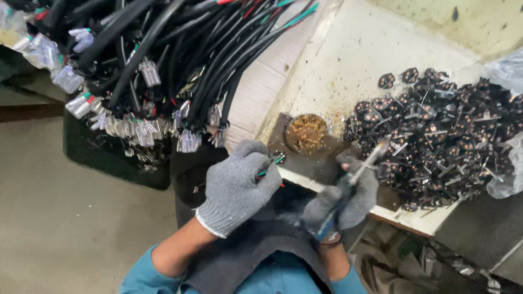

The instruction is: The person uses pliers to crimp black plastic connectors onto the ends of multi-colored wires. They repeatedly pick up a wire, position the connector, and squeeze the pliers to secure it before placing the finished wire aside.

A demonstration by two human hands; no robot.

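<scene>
My left hand, in a grey knit glove, is closed around a cable end whose green and red wire tips poke out past the fingers. My right hand, also gloved, grips a soldering iron by its dark handle, the metal tip pointing up and right toward a pile of small black round parts. Both hands hover over a dark plate at the bench's near edge. A round tin of brown crusty paste sits just beyond the hands.
A thick bundle of black cables with clear plastic connectors hangs across the upper left. The worn white bench holds clear plastic bags at the right. A grey floor lies to the left.
</scene>
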